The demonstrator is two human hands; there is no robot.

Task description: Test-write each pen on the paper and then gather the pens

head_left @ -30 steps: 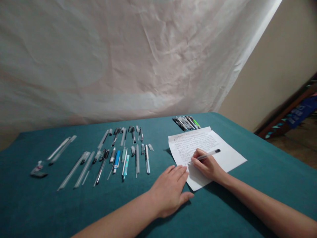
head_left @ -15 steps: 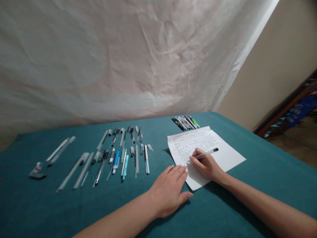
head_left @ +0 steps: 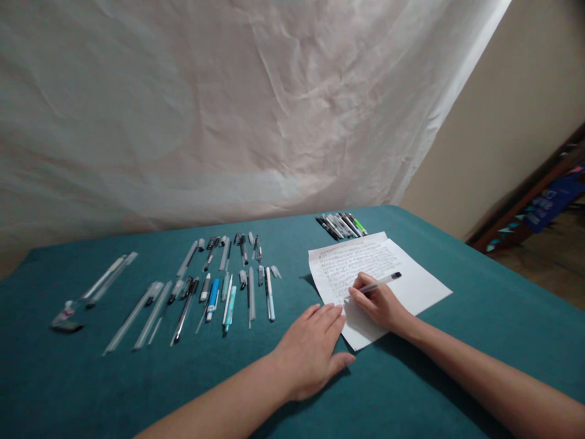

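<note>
My right hand [head_left: 377, 303] is closed round a translucent pen [head_left: 382, 281] with a black end, its tip down on a sheet of paper [head_left: 418, 292]. Lines of handwriting cover the upper left part of the white paper, which seems to be more than one sheet. Flat on the table, my left hand [head_left: 311, 350] has its fingers stretched out, the fingertips touching the paper's lower left edge and the thumb apart. Nothing shows in that hand.
Disassembled pens, with barrels, caps and refills [head_left: 183, 308], lie in rows on the green tablecloth [head_left: 137, 396] at the left. A bundle of pens [head_left: 340, 225] lies behind the paper. A pale sheet [head_left: 205, 110] hangs at the back.
Hands, pen and paper stay almost where they were. The whole view has shifted very slightly.
</note>
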